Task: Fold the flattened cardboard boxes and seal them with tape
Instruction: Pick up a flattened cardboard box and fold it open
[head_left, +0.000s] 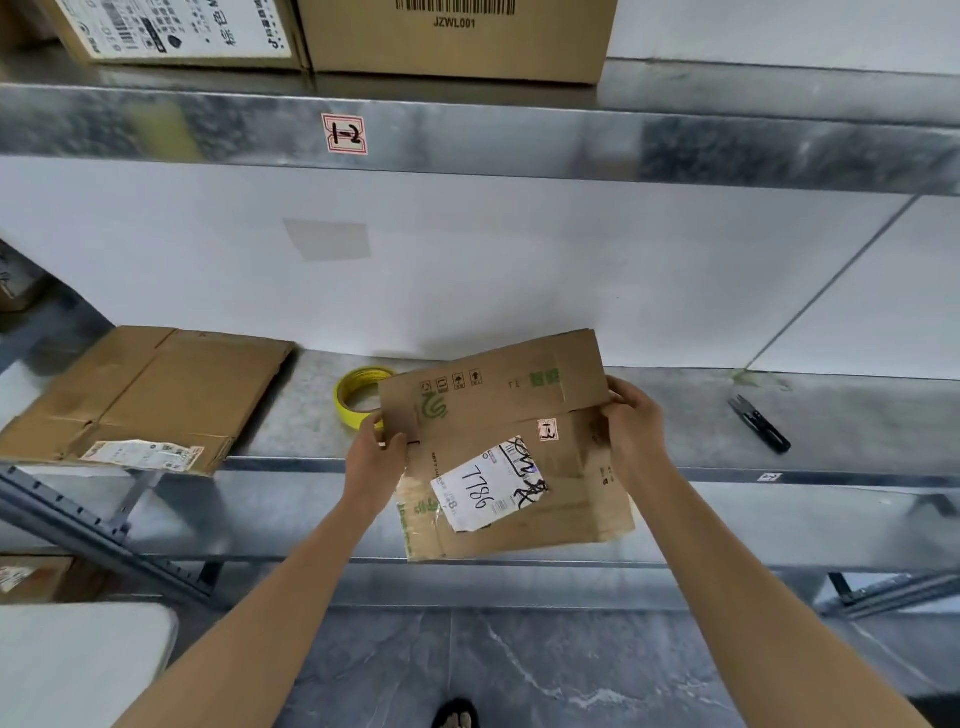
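Near tape roll (349, 402), flattened box (519, 405) in fingers (621, 392) of left hand (376, 460) and right hand (638, 431).

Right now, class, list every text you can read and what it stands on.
"JZWL001": top box.
"1-2": sticker on the upper shelf edge.
"7786": white label on the held box.
"1-3": small sticker on that box.
Too blurred: label on the flat box, left.

Matt, creased cardboard box (498, 410) with paper label (491, 486) — dull galvanized metal shelf (675, 415), glossy yellow tape (358, 395).
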